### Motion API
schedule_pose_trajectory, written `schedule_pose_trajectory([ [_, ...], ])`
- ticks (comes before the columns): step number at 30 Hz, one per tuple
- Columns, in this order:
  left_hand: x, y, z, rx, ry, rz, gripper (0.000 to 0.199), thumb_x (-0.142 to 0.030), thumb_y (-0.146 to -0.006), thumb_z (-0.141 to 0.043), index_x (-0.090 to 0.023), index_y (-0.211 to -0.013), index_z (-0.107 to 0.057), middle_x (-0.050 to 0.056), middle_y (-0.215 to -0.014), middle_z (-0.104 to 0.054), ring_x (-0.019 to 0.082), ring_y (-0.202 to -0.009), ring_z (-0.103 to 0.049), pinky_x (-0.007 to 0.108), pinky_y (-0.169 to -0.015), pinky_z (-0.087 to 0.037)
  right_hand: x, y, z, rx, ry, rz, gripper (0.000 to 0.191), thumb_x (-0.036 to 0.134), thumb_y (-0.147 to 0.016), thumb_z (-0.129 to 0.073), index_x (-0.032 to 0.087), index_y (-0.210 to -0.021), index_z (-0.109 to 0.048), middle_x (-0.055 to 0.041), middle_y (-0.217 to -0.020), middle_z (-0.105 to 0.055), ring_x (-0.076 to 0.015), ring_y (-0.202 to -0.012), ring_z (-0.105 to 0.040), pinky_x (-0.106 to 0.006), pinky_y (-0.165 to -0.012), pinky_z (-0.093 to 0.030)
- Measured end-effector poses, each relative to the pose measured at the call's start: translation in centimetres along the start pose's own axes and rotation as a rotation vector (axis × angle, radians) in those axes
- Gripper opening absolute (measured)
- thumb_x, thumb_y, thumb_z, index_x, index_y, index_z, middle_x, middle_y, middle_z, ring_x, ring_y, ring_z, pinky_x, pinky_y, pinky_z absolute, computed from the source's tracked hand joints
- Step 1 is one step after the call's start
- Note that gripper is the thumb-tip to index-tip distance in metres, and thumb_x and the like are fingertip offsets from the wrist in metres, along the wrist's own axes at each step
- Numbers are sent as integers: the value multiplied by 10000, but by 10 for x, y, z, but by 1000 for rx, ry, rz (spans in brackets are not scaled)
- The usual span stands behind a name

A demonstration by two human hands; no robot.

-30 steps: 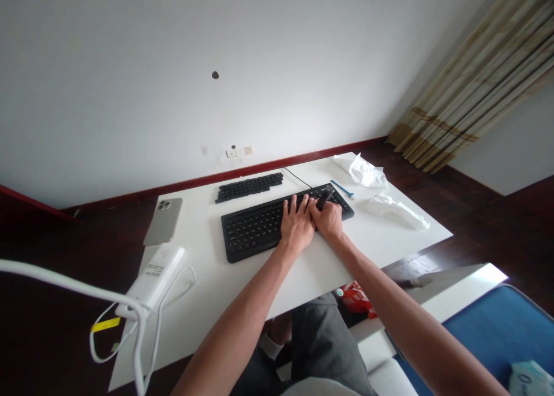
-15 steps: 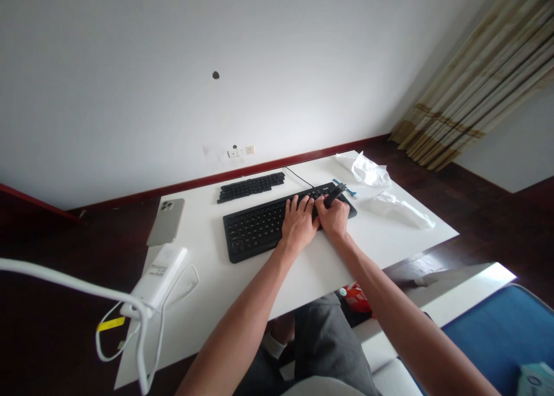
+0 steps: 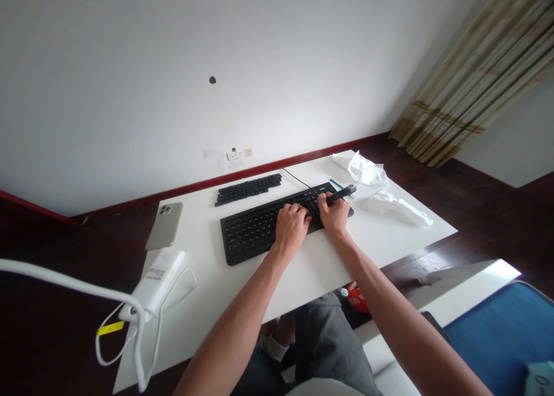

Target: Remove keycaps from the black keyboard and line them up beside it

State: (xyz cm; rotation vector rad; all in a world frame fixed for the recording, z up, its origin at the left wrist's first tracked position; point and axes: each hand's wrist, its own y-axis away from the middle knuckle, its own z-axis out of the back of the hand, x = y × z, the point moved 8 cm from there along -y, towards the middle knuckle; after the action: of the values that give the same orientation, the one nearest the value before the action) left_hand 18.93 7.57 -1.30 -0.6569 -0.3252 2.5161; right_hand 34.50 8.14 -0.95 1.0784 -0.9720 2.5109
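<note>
Across my white worktop (image 3: 201, 234) lies the black keyboard (image 3: 251, 230), squarely in front of me; if I bear down on one end, it could skid or tip. At its 11 o'clock, the block of black keycaps (image 3: 249, 189) sits apart; a careless reach might scatter its rows. At 8 o'clock, the white power strip (image 3: 153, 283) lies just beside the smartphone (image 3: 164, 225) on the left edge, so a tug on the cord could push the phone off. My left hand (image 3: 292, 227) rests curled on the keyboard, and I cannot tell whether it pinches anything. My right hand (image 3: 334, 212) is closed round a black brush-like tool (image 3: 343, 194), aimed toward 2 o'clock; a sweep that way could knock the thin blue tool (image 3: 336, 183) there.
</note>
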Motion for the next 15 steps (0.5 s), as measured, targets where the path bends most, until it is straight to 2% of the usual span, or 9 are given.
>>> schedule_pose_trajectory([
  [7, 0, 2, -4, 16, -35, 8, 175, -293, -995, -642, -202, -1118, -728, 69, -1052, -718, 255, -992, -605, 393, -905, -474, 2, 0, 0, 13, -48, 4, 440, 435, -949, -499, 243, -579, -358, 34, -498, -391, -151, -508, -369, -313, -585, -322],
  [12, 1, 0, -5, 23, -30, -5, 163, -280, -986, -657, -205, -1113, -728, 65, -1071, -720, 253, -1018, -605, 383, -902, -467, 4, -1, 0, 21, -149, 52, 319, 396, -991, -434, 233, -730, -514, 7, -653, -532, -189, -634, -490, -320, -653, -383],
  [15, 1, -1, -4, 24, -50, -1, 161, -291, -987, -658, -216, -1109, -730, 59, -1068, -722, 249, -1007, -607, 383, -888, -463, 4, -1, -1, 27, -167, 52, 271, 389, -991, -442, 232, -800, -555, -2, -701, -573, -204, -676, -527, -334, -690, -409],
])
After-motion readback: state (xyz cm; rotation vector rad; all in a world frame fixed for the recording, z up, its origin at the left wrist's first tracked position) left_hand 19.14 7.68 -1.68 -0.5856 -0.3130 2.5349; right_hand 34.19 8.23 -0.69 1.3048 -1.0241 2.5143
